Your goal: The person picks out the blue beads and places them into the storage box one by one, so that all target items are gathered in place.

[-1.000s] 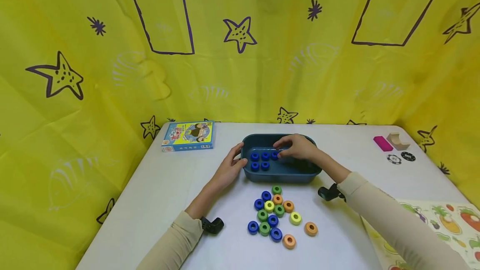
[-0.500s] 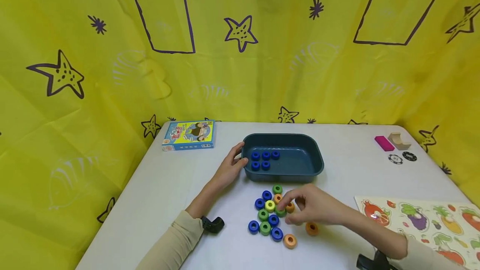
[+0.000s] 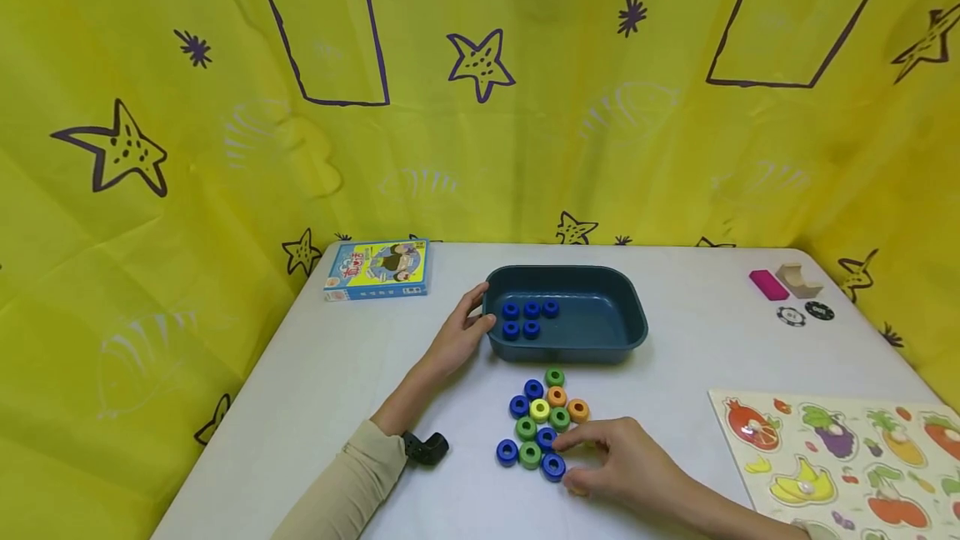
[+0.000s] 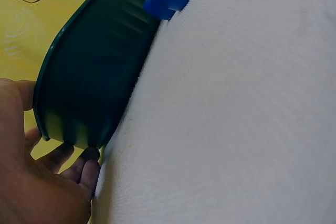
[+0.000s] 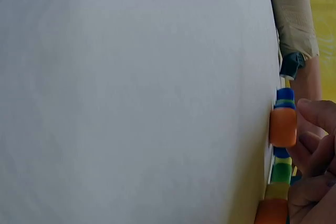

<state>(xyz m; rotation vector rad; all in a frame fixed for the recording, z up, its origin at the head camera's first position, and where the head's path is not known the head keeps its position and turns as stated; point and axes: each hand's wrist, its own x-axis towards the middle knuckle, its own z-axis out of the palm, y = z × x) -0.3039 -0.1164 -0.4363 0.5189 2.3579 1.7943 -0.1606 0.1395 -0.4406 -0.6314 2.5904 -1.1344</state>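
Observation:
My left hand [image 3: 459, 336] holds the left end of a dark teal plastic tray [image 3: 566, 352], its thumb and fingers spread around that end in the left wrist view. Inside the tray stand several blue ring beads [image 3: 532, 309] in two short rows. My right hand [image 3: 626, 473] reaches low over a loose group of beads on the table. Its thumb and index finger are parted, next to a blue bead [image 3: 553, 467] in the head view. The right wrist view shows an orange bead [image 5: 283, 128] just beyond the fingertips. Some beads are hidden by this hand.
Green [image 3: 555, 377], yellow, orange and blue beads lie in front of the tray. A blue-and-yellow box [image 3: 377, 271] is at back left. A fruit-and-vegetable puzzle board [image 3: 832, 457] lies at right. A pink block [image 3: 768, 286], a beige block and two chips lie at back right.
My right hand has left the tray, come back to the loose beads and moved toward the front of the group. My left hand stays at the tray's end.

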